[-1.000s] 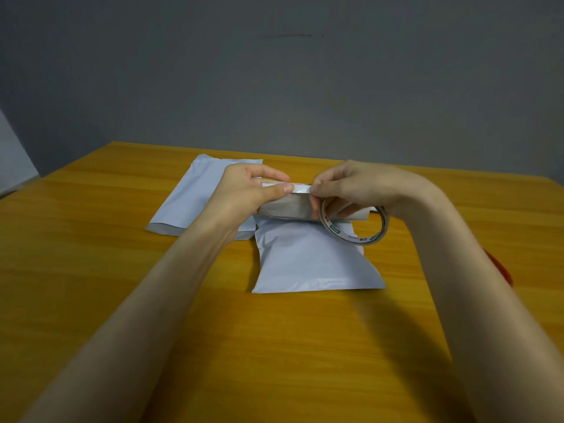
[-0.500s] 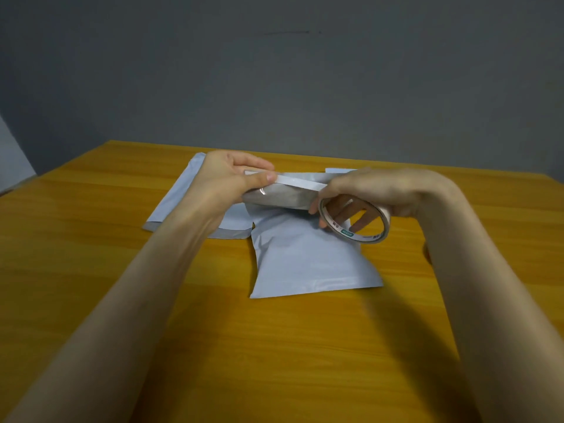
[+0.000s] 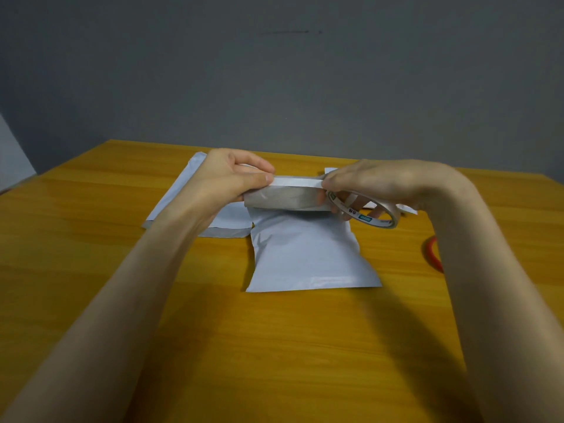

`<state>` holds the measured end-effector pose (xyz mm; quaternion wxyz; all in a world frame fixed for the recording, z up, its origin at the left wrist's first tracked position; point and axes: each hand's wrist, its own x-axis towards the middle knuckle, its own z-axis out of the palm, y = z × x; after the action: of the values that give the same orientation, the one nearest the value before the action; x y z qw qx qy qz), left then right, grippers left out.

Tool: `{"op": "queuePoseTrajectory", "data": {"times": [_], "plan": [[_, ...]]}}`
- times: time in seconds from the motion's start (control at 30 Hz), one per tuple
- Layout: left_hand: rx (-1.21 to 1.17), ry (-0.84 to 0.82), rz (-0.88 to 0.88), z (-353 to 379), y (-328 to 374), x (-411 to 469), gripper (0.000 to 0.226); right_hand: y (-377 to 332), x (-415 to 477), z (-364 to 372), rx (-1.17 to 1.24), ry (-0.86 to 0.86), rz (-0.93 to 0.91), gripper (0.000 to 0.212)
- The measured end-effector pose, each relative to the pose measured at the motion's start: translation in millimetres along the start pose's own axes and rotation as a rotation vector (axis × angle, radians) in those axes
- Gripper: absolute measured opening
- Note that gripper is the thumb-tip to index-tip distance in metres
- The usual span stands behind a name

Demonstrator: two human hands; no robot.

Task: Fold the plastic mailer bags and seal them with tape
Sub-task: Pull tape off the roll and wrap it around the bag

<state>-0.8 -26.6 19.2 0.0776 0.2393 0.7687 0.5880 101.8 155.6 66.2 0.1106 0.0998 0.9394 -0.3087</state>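
Left grip (image 3: 232,178) pinches the tape strip (image 3: 297,180) onto the mailer bag (image 3: 311,254), right grip (image 3: 375,184) clasps the tape roll (image 3: 364,215) (fingers through it); slack between them could wrinkle the seal.

Dim, soft overhead light, arm shadows on the table (image 3: 274,346) (wide-angle bending at edges).

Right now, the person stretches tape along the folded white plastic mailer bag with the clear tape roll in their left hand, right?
No: the head view shows the clear tape roll in the right hand. The left hand pinches the tape's free end onto the folded white plastic mailer bag.
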Motion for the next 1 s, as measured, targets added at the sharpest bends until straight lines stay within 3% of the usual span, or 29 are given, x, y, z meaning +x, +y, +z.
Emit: {"op": "queuePoseTrajectory", "data": {"times": [0.23, 0.63, 0.8, 1.0], "plan": [[0.038, -0.069, 0.055, 9.3, 2.5, -3.6, 0.013, -0.9, 3.7, 2.6, -0.042, 0.007, 0.049, 0.028], [0.029, 0.002, 0.042, 15.1, 0.5, 0.3, 0.016, 2.4, 5.7, 1.6, -0.049, -0.027, 0.067, 0.035], [0.044, -0.032, 0.018, 10.5, 5.1, 0.5, 0.015, 9.4, 4.2, -2.6, -0.148, -0.112, -0.036, 0.049], [0.082, -0.046, 0.031, 8.2, 9.0, 3.4, 0.014, 20.7, 4.4, -9.1, -0.109, -0.209, -0.101, 0.048]]}}
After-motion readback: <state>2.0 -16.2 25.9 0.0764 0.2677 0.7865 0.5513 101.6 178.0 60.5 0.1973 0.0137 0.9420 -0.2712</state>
